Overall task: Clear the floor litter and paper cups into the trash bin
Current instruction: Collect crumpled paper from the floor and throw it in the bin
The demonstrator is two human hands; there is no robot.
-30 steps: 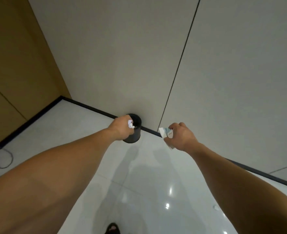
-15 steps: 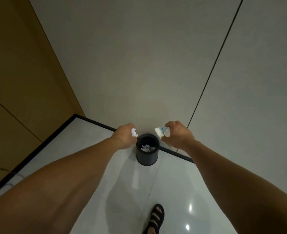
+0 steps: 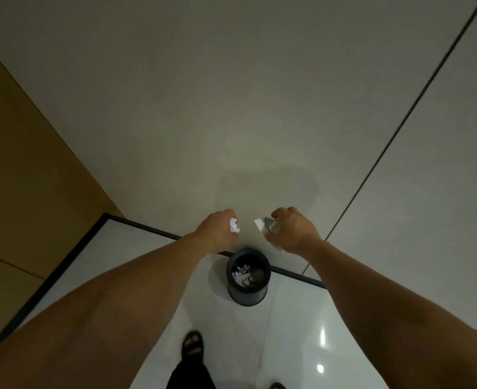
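Note:
A black round trash bin (image 3: 248,295) stands on the white floor against the wall, with crumpled paper (image 3: 241,274) inside it. My left hand (image 3: 217,231) grips a small white crumpled paper scrap (image 3: 234,225) above and left of the bin. My right hand (image 3: 293,230) holds a flattened paper cup (image 3: 264,224) with a bluish print, above and right of the bin. Both hands hover over the bin's far rim, close to the wall.
A pale wall (image 3: 231,108) with a dark vertical seam (image 3: 400,122) rises just behind the bin, with a black skirting strip (image 3: 147,227) at its foot. A tan wall panel (image 3: 21,178) is on the left. My sandalled foot (image 3: 193,345) stands on the glossy floor tiles (image 3: 296,332).
The view has moved closer and tilted down, so the bin sits lower and nearer in the frame. Both hands kept their hold on the paper and now hover above the bin.

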